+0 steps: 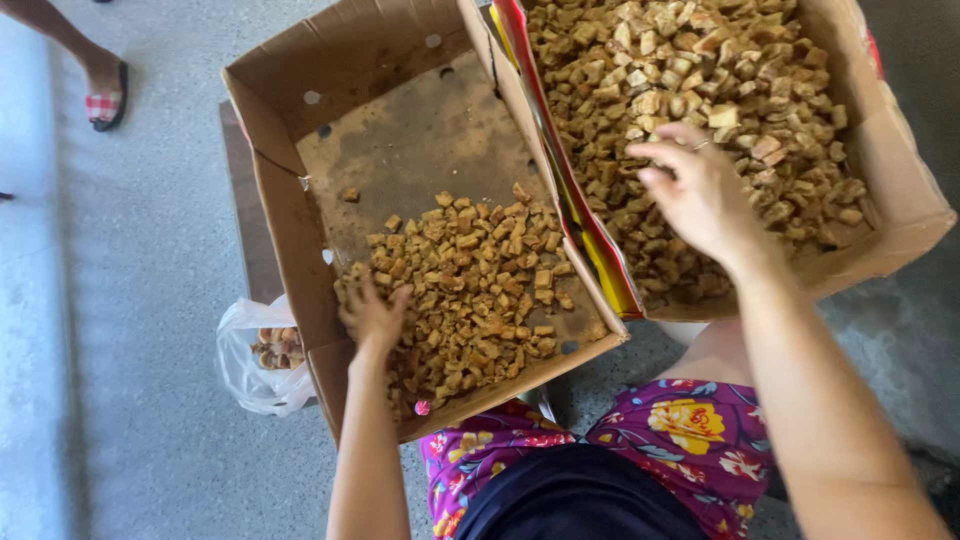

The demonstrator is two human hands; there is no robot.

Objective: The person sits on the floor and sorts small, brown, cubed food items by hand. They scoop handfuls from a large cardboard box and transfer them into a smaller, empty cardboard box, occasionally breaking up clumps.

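Head view, my left hand (372, 318) resting fingers spread on the brown fried pieces (470, 280) in the half-empty cardboard box (290, 230), my right hand (703, 190) hovering fingers loosely spread, pinching nothing, over the full box (905, 190), plastic bag (255, 360) on the floor (150, 250) just beside.

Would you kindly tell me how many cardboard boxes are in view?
2: the left cardboard box, partly filled with brown pieces, under the left hand; the fuller right cardboard box, under the right hand.
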